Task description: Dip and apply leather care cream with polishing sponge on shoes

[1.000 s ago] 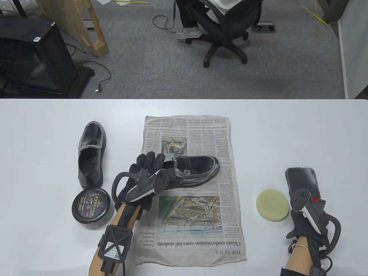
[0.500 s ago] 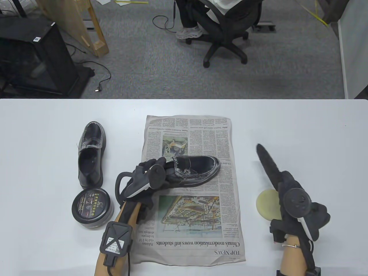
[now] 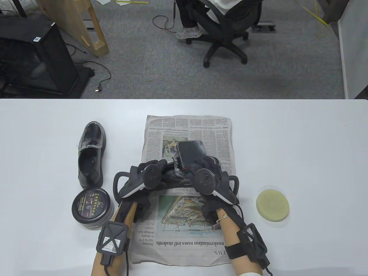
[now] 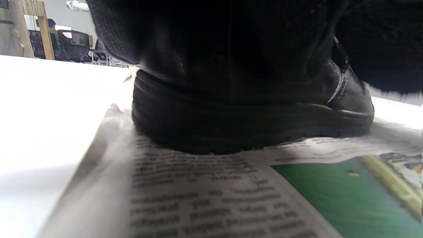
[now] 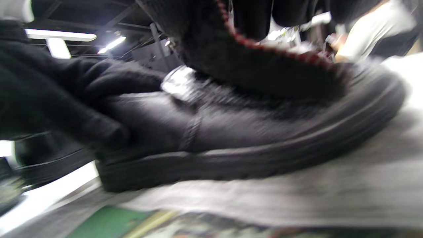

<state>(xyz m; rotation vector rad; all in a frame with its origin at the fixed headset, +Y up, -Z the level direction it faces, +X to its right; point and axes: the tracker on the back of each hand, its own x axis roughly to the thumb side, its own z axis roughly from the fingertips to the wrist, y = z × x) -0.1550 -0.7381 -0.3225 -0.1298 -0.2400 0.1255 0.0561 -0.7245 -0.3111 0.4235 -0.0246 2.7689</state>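
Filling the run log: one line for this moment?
left hand holds black leather shoe | right hand presses black polishing mitt on it | round yellow sponge untouched

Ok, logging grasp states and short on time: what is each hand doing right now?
Left hand: grips the heel end of the shoe on the newspaper.
Right hand: holds the black polishing cloth against that shoe.

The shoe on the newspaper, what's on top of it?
A black polishing mitt, held by the right hand, lies over the shoe. The left hand holds its heel end. The shoe's top is mostly covered, so any cream there cannot be seen.
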